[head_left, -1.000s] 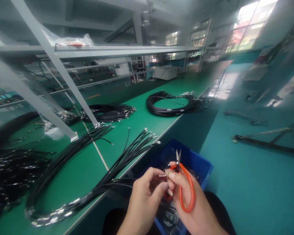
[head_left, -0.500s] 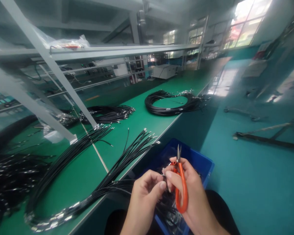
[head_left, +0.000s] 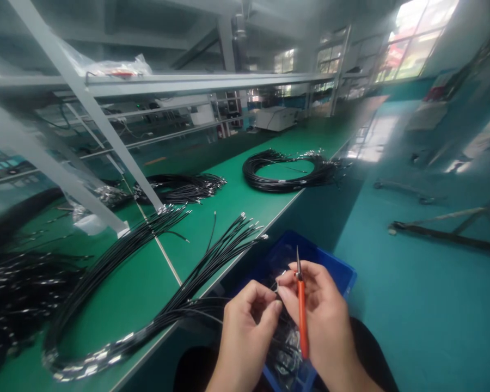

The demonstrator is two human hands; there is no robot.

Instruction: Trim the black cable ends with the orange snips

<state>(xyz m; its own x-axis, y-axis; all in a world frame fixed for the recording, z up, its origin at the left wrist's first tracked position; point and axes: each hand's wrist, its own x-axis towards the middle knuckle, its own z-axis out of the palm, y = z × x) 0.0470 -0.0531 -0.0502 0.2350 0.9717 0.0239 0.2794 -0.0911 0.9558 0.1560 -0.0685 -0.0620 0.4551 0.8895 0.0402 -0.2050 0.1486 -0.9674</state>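
My left hand (head_left: 249, 321) is closed in a pinch on the end of a thin black cable (head_left: 206, 311), which runs back over the table edge to the left. Close against it, my right hand (head_left: 324, 313) holds scissors (head_left: 302, 318) with orange handles, their narrow pointed blades facing up. The right thumb and fingertip also pinch at the cable's tip; the detail between the fingertips is too small to make out. Below both hands stands a blue bin (head_left: 345, 269) with clear plastic and dark pieces in it.
A bent bundle of black cables (head_left: 102, 272) lies on the green table (head_left: 212, 239) at left. Coiled black cables (head_left: 265, 182) lie farther back, with more beside the white shelf post (head_left: 114, 147). A metal stand (head_left: 445, 235) is on the floor at right.
The scissors have turned in my right hand, so their handles now show edge-on. Both hands have shifted slightly right and stay together.
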